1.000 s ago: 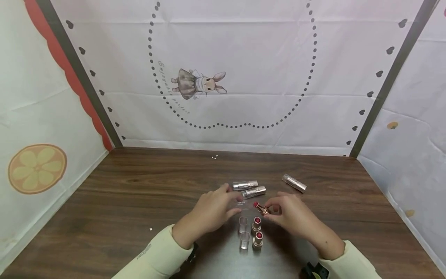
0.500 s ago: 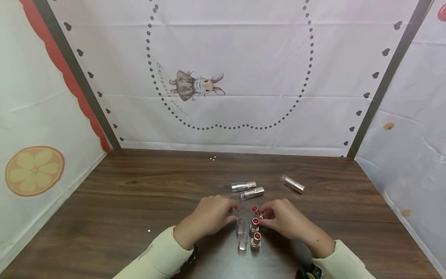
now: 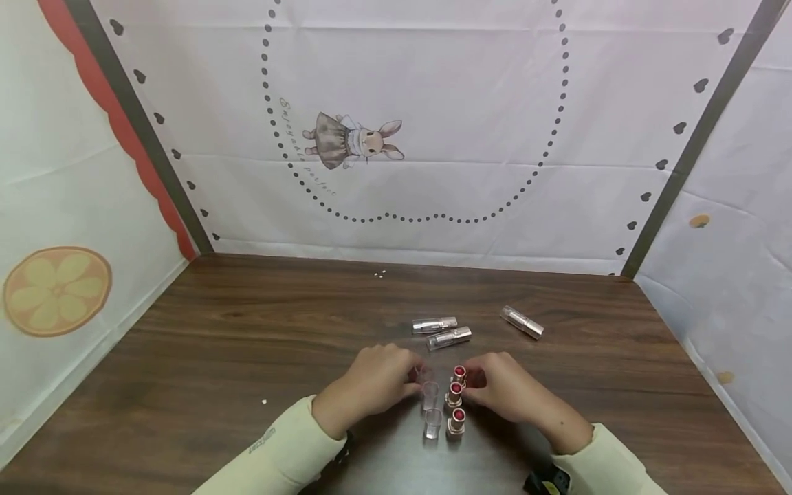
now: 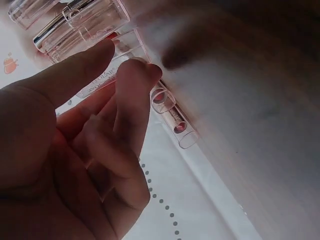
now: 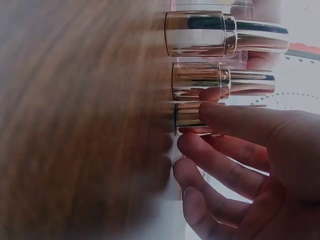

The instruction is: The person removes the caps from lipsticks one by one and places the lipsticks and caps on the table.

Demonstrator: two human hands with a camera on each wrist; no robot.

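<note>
My left hand [image 3: 379, 379] pinches a clear lipstick cap [image 4: 136, 44] between thumb and forefinger, at the far end of a short row. Two more clear caps, one behind [image 3: 430, 394] and one in front [image 3: 432, 423], stand upright nearer me. Across from them, my right hand [image 3: 512, 392] holds an uncapped red lipstick [image 5: 188, 115] by its rose-gold base, upright on the table. Two other uncapped lipsticks, a middle one [image 3: 454, 394] and a front one [image 3: 456, 421], stand in line with it, bullets up. Fingers partly cover the held cap in the head view.
Beyond the hands lie two capped silver lipsticks, one behind [image 3: 434, 325] and one in front [image 3: 449, 338], with a third capped lipstick [image 3: 522, 322] off to the right. Small white bits [image 3: 380, 274] dot the wooden table [image 3: 278, 309]. Printed cloth walls [image 3: 482, 137] enclose its back and sides.
The lipstick in my right hand has gone from tilted to upright, joining the line behind the other two. My left hand has drawn slightly nearer and its fingers have closed on the far cap.
</note>
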